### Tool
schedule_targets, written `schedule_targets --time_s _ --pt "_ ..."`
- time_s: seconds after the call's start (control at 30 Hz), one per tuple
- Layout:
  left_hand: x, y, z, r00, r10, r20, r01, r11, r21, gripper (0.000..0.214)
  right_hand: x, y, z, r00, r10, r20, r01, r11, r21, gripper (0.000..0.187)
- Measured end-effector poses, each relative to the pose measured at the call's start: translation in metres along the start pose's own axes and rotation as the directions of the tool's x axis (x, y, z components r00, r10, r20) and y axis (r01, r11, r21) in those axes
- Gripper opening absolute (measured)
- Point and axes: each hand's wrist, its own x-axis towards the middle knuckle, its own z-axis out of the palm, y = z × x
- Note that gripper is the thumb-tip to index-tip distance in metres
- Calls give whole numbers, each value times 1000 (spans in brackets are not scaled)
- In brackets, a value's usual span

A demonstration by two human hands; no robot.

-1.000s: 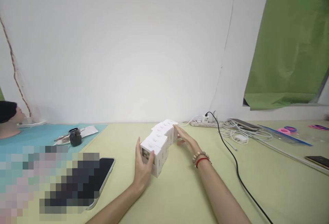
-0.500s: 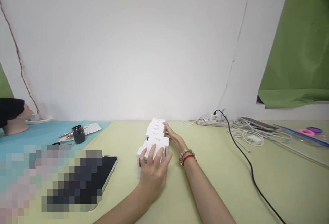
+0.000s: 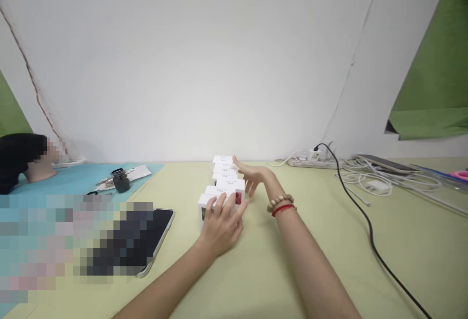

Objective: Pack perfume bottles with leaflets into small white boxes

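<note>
A row of several small white boxes (image 3: pixel 225 178) runs away from me on the pale green table (image 3: pixel 310 241). My left hand (image 3: pixel 221 224) lies over the nearest box (image 3: pixel 203 206), its fingers curled on the top and front face. My right hand (image 3: pixel 255 178), with a bead bracelet and a red cord at the wrist, sits by the right side of the row with fingers spread and loosely bent, close to the middle boxes. I cannot tell if its fingertips touch them.
A dark phone (image 3: pixel 155 231) lies left of the boxes. A black jar (image 3: pixel 120 180) and papers rest on a blue mat (image 3: pixel 69 182). A power strip (image 3: pixel 310 162), a black cable (image 3: pixel 369 236) and white cables (image 3: pixel 380 182) are at the right. A green cloth (image 3: pixel 435 89) hangs at the far right.
The head camera has tilted and shifted. My left hand moved from the near box's left side onto its top and front. My right hand drew back from flat along the row and its fingers bent.
</note>
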Motion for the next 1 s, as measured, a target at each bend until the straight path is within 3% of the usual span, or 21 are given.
schedule_targets --time_s 0.07,0.13,0.23,0.3,0.5,0.63,0.8,0.9,1.0 --pt "-2 -6 -4 1000 4 -30 -7 995 -96 56 -8 -7 -9 972 196 128 -188 980 -71 95" --pt "-3 -10 -7 990 -109 -85 91 977 -195 66 -19 -11 -12 914 304 269 -271 951 -152 95" --pt "-3 -11 -10 941 -319 -110 275 914 -297 79 -32 -12 -9 826 322 462 -202 935 -291 79" --pt "-1 -9 -11 909 -410 -82 358 864 -354 86 -39 -13 -5 794 303 527 -129 931 -342 69" --pt "3 -5 -15 765 -644 23 536 616 -577 107 -50 -10 -10 818 130 561 -20 980 -198 51" --pt "6 -5 -20 667 -736 116 600 438 -669 106 -52 -3 -21 819 23 573 15 998 -62 50" --pt "10 4 -29 562 -756 335 681 192 -707 102 -50 -6 -19 839 52 542 18 992 -124 57" --pt "10 11 -32 533 -730 427 720 126 -682 103 -47 -10 -12 845 90 527 24 979 -204 56" --pt "9 15 -32 542 -719 435 723 135 -678 104 -45 -11 -8 842 82 533 41 976 -215 56"
